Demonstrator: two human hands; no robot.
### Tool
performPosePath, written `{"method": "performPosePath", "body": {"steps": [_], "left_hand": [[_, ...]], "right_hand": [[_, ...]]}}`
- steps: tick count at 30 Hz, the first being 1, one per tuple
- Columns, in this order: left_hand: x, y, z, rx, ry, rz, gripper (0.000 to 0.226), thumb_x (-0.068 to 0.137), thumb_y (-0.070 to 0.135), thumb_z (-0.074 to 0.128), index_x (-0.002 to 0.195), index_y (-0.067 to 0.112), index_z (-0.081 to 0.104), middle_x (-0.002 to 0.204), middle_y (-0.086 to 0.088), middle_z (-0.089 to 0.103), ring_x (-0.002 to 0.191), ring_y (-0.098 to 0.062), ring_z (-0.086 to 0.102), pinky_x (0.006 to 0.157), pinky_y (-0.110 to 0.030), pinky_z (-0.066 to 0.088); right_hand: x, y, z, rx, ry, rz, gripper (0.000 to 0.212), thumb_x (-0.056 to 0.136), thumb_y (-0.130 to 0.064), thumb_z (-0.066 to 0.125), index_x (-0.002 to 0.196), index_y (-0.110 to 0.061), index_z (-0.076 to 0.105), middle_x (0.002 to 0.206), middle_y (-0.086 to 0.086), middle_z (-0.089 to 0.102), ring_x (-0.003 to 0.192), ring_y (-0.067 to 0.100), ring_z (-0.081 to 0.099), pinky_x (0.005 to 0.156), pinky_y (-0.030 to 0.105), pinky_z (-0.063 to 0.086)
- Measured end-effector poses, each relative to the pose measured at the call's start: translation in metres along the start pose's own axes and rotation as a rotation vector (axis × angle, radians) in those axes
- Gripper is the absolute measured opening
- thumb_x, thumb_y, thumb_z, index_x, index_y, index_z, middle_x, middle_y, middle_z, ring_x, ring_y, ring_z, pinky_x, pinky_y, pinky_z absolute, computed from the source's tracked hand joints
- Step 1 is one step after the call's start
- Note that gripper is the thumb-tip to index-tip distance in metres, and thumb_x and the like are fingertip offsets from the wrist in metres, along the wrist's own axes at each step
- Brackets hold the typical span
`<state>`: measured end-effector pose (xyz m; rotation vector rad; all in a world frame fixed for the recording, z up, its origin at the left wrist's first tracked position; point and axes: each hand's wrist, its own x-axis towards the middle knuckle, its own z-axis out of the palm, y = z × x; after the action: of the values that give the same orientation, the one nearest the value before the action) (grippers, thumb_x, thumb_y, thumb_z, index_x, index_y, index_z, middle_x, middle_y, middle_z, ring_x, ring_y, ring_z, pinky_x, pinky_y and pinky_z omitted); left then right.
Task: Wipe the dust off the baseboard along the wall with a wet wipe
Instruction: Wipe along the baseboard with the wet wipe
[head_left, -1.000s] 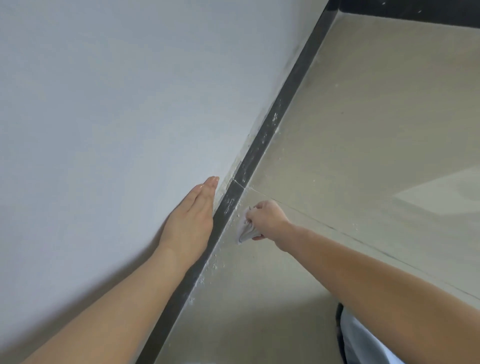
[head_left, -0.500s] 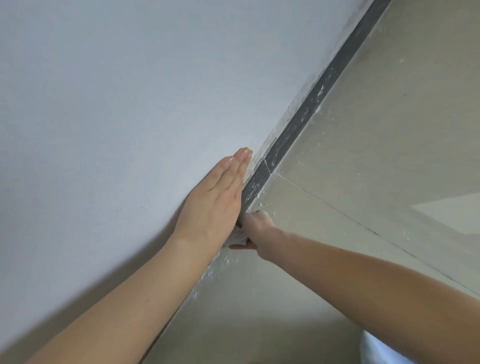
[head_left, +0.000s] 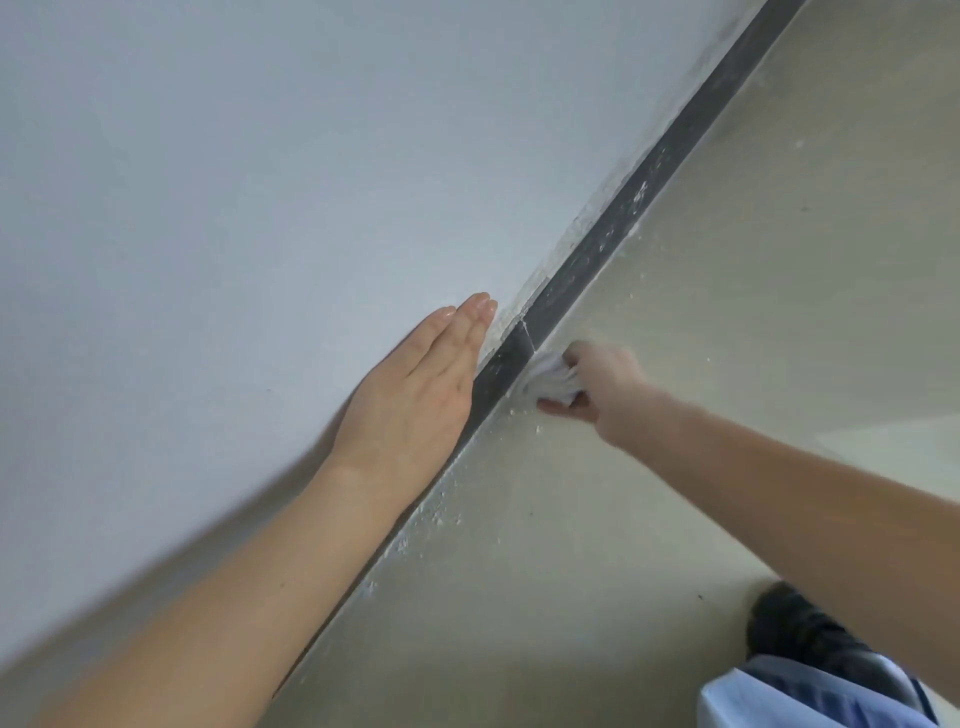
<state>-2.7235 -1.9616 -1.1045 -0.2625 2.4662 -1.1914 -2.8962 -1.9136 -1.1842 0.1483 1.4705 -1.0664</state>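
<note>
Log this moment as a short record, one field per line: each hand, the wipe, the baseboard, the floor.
left hand: open, flat against the white wall, just above the baseboard
right hand: closed on the wet wipe
wet wipe: white, bunched, pressed where the baseboard meets the floor
baseboard: dark strip, white specks further along
floor: beige tile, white crumbs along the wall edge
other: dark shoe at lower right

The left hand lies flat with palm down, fingers straight and together, forearm stretched forward. The right hand is curled into a loose fist, blurred, its arm reaching in from the right.
</note>
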Motion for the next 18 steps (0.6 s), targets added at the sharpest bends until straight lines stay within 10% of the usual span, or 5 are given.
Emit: {"method": "performPosePath", "body": {"steps": [5, 11, 15, 18], "left_hand": [[0.002, -0.005, -0.01, 0.024, -0.034, -0.039, 0.061, 0.085, 0.003, -0.004, 0.145, -0.008, 0.001, 0.158, -0.014, 0.001, 0.146, -0.026, 0.003, 0.111, -0.043, -0.015], [0.0, -0.004, -0.01, 0.013, -0.06, -0.033, 0.062, 0.083, 0.003, -0.007, 0.144, -0.009, -0.005, 0.157, -0.016, -0.003, 0.146, -0.027, -0.001, 0.111, -0.045, -0.016], [0.002, -0.003, -0.01, -0.034, -0.055, -0.033, 0.064, 0.082, 0.002, -0.006, 0.145, -0.006, -0.002, 0.158, -0.012, 0.0, 0.146, -0.024, 0.001, 0.11, -0.042, -0.016], [0.002, -0.004, -0.012, -0.069, -0.082, -0.024, 0.065, 0.079, 0.0, -0.011, 0.144, -0.006, -0.007, 0.158, -0.012, -0.004, 0.146, -0.023, -0.004, 0.11, -0.041, -0.018]], "right_hand": [[-0.02, 0.071, 0.051, -0.09, -0.259, 0.238, 0.02, 0.089, 0.0, 0.049, 0.107, 0.003, 0.055, 0.076, 0.014, 0.058, 0.06, 0.024, 0.06, 0.062, 0.035, 0.06], [0.008, -0.007, 0.031, -0.149, -0.041, 0.006, 0.018, 0.094, -0.002, 0.041, 0.086, -0.001, 0.057, 0.084, 0.012, 0.062, 0.071, 0.024, 0.068, 0.065, 0.038, 0.061], [-0.002, -0.038, 0.001, 0.286, -0.059, -0.108, 0.031, 0.094, 0.0, 0.045, 0.123, 0.004, 0.051, 0.095, 0.012, 0.061, 0.068, 0.02, 0.061, 0.056, 0.027, 0.059], [0.001, -0.045, -0.02, 0.593, 0.056, -0.113, 0.015, 0.093, -0.001, 0.048, 0.104, 0.001, 0.058, 0.106, 0.019, 0.063, 0.082, 0.028, 0.068, 0.072, 0.037, 0.061]]}}
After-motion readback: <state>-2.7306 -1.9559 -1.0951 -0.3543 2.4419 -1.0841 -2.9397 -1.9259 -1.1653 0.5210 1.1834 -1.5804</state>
